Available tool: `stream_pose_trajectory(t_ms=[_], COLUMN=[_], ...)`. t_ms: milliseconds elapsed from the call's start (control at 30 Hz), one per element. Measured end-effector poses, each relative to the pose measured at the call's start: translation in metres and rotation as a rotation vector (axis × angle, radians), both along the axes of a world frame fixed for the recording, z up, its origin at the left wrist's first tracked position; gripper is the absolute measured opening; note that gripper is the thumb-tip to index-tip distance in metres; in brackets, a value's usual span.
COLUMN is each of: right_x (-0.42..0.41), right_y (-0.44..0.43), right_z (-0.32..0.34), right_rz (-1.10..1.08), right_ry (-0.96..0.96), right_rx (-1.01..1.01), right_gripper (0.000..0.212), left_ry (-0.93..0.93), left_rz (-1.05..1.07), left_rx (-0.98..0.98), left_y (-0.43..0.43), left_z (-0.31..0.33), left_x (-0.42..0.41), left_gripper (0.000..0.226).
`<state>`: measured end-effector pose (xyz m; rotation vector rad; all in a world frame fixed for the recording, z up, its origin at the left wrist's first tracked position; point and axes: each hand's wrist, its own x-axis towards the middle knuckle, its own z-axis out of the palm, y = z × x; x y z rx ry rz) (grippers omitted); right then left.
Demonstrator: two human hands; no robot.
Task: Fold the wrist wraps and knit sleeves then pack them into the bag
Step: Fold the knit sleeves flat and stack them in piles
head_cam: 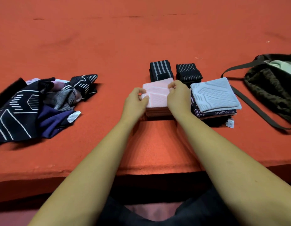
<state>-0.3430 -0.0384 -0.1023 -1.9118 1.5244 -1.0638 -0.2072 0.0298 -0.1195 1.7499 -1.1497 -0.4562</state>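
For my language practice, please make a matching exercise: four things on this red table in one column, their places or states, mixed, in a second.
1 pink sleeve
2 pale blue sleeve
3 bag
4 unfolded pile

A far left
B far right
C pinched by left hand and right hand
D top of the folded stack nearest the bag

Pairs: 1-C, 2-D, 3-B, 4-A

I lose the bag [263, 88] off the right edge, the loose pile [27, 108] off the left; left hand [135, 101] and right hand [179, 97] cover the sides of the pink stack [157, 95].
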Motion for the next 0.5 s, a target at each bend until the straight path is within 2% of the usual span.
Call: stream_pose_trajectory(t_ms=[67,267,333,400,500], right_x=[0.001,0.004,0.009,0.021,0.058], right_y=[-0.002,0.009,0.013,0.02,0.039], right_z=[-0.01,-0.004,0.008,0.019,0.031], right_rz=[-0.003,-0.006,-0.004,0.006,0.146], right_ry=[0.127,0.435,0.459,0.44,0.359], right_rx=[-0.001,-0.001,-0.026,-0.133,-0.153], right_gripper=[0.028,0.033,0.027,0.024,0.029], left_ry=[-0.069,-0.102,-0.125,-0.163,-0.242], left_rz=[-0.017,-0.006,-0.022,0.003,0.091], left_rx=[0.05,0.08,0.077,0.062,0.063], left_y=[-0.001,0.002,0.008,0.022,0.06], left_z=[-0.012,-0.017,-0.009,0.001,0.012], left_x=[-0.004,-0.005,0.006,0.026,0.071], left_gripper=[0.027,0.03,0.027,0.02,0.013])
